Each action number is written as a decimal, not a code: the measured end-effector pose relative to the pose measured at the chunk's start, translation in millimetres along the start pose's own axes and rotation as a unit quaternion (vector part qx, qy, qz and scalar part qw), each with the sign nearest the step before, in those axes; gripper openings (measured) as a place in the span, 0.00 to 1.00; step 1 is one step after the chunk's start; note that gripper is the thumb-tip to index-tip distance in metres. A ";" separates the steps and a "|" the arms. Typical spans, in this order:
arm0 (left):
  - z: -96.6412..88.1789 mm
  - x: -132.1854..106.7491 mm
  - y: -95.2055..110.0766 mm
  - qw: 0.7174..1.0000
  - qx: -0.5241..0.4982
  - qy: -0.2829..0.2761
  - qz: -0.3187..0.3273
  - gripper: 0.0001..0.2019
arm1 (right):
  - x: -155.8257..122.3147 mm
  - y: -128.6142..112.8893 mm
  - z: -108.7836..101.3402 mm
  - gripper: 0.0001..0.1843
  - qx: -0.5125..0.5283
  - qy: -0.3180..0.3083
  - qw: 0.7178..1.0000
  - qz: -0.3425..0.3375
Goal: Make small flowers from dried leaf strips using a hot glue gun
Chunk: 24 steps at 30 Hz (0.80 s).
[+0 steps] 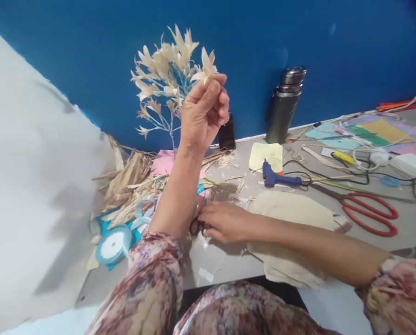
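My left hand [201,114] is raised in front of the blue wall, pinching a cream husk-like flower [206,66] between thumb and fingers. Just behind it stands a bunch of similar flowers [159,63] on pale blue wrapped stems. Down on the table, my right hand [225,221] is closed at the dark-handled scissors [195,226]; their blades are mostly hidden by the hand and my left forearm.
Dried husks [127,186] and a light blue ribbon spool [113,245] lie at left. A blue glue gun [278,177] rests by yellow paper [264,156]. Red-handled scissors [370,211], a cream cloth [291,209], cables and a dark flask [285,107] are at right.
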State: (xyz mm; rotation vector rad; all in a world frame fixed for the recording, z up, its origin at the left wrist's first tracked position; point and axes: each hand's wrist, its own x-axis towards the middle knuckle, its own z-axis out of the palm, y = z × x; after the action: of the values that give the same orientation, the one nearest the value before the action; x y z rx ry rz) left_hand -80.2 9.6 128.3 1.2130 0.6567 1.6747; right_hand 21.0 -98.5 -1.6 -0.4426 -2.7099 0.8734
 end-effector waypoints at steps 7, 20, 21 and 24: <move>1.5 -9.2 4.5 1.000 -0.028 0.010 0.002 0.05 | 12.8 15.6 -14.1 0.14 0.298 0.055 0.934 0.189; 4.9 -10.2 47.0 0.992 -0.044 -0.062 0.100 0.11 | 59.8 38.1 5.5 0.18 0.237 0.087 0.927 0.278; 4.0 -11.0 53.5 0.992 -0.038 -0.065 0.105 0.11 | 61.8 41.3 6.4 0.18 0.222 0.090 0.931 0.276; 1.8 -12.5 87.0 0.989 0.001 -0.055 0.138 0.13 | 63.8 50.1 7.9 0.16 0.214 0.085 0.935 0.271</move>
State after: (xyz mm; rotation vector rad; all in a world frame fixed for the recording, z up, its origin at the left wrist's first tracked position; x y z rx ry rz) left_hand -110.1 -38.4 195.6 1.4386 0.4374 1.8164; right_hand -30.1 -40.8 -28.3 -1.1278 -2.1669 1.4432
